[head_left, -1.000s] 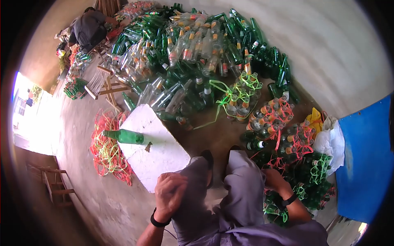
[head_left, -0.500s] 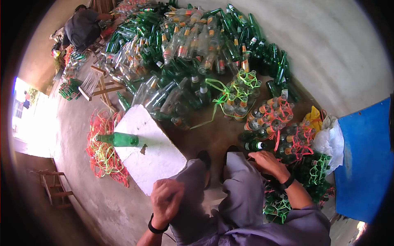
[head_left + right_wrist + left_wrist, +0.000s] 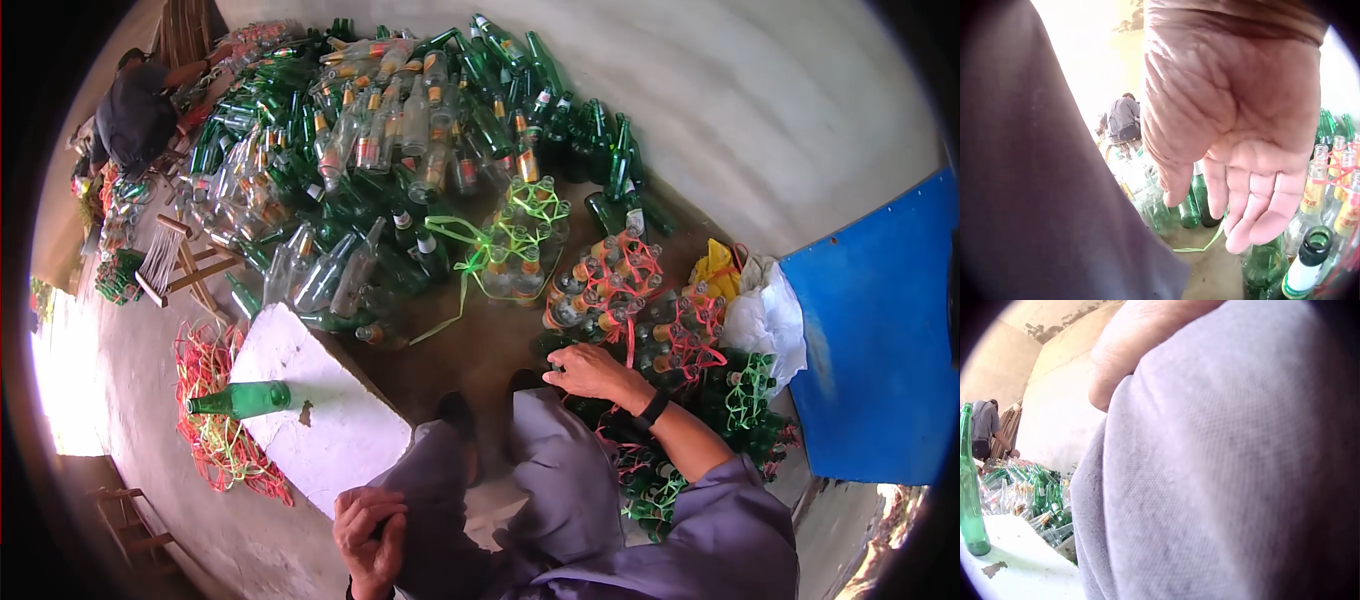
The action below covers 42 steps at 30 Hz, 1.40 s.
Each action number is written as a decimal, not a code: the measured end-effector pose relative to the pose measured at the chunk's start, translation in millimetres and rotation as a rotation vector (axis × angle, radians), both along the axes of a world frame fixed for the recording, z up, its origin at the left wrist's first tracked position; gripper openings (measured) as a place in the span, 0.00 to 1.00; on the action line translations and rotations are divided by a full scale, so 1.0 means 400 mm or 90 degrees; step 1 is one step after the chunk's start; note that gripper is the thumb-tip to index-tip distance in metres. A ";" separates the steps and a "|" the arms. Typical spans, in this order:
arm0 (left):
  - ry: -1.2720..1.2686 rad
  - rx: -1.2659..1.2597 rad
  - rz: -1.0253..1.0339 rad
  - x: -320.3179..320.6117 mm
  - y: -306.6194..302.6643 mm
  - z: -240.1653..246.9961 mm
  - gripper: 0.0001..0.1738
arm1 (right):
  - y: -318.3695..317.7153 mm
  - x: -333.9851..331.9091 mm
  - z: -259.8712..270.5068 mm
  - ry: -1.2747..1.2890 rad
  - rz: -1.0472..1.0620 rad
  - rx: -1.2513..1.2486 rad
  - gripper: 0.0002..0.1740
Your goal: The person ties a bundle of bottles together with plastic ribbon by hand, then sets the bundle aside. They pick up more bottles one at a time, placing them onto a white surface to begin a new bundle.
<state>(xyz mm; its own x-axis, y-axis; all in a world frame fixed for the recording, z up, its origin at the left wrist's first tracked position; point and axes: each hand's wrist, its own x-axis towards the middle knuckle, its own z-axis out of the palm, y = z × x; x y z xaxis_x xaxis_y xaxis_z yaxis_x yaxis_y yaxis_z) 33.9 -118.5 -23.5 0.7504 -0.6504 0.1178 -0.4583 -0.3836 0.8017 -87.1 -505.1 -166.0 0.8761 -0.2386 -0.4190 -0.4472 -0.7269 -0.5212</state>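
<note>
My left hand (image 3: pixel 370 530) lies against the grey trouser leg, fingers loosely curled around nothing; some of its fingers (image 3: pixel 1129 350) show over the cloth. The right hand (image 3: pixel 600 377) is stretched out past the right knee, above green bottles beside the red-tied bundle (image 3: pixel 608 285). In the right wrist view this hand (image 3: pixel 1235 125) has extended fingers and an empty palm, over a green bottle (image 3: pixel 1264 272); contact cannot be told. One green bottle (image 3: pixel 240 400) stands upright on the white board (image 3: pixel 330 420), also visible in the left wrist view (image 3: pixel 971 506).
A large heap of green and clear bottles (image 3: pixel 415 115) fills the back. Red and green straps (image 3: pixel 205 440) lie left of the board. A green-tied bundle (image 3: pixel 515 250), white sack (image 3: pixel 765 325) and blue panel (image 3: pixel 870 330) are also around. Another person (image 3: pixel 135 115) bends at far left.
My right hand has moved forward from beside the right thigh to above the bottles. The head view has turned right, shifting the scene left. The left hand stays by the leg.
</note>
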 end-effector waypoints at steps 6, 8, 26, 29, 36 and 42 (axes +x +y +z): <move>-0.009 0.009 -0.002 0.000 -0.020 0.004 0.04 | -0.039 -0.010 -0.008 -0.130 -0.116 -0.057 0.16; -0.007 0.012 0.000 -0.008 -0.032 0.017 0.04 | -0.046 -0.009 0.038 -0.202 -0.172 -0.125 0.13; -0.009 0.000 0.031 -0.032 -0.021 0.010 0.03 | 0.059 -0.385 -0.052 -0.161 -0.203 -0.287 0.35; -0.004 0.002 0.039 -0.037 -0.020 0.011 0.03 | 0.006 -0.365 -0.028 -0.211 -0.270 -0.159 0.34; -0.045 0.025 0.026 -0.051 -0.035 0.018 0.03 | -0.140 -0.248 0.027 -0.167 -0.308 -0.207 0.35; -0.012 0.078 -0.033 -0.022 -0.059 0.054 0.06 | -0.282 -0.155 -0.008 -0.117 -0.398 -0.218 0.40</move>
<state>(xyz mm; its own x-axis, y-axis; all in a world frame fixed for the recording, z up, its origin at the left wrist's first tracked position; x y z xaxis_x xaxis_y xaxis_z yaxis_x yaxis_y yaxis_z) 25.2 -142.2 -1.9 0.7143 -0.6981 0.0485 -0.4943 -0.4543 0.7412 -149.1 -618.0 -169.3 0.5820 -0.8081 -0.0906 -0.7588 -0.4996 -0.4179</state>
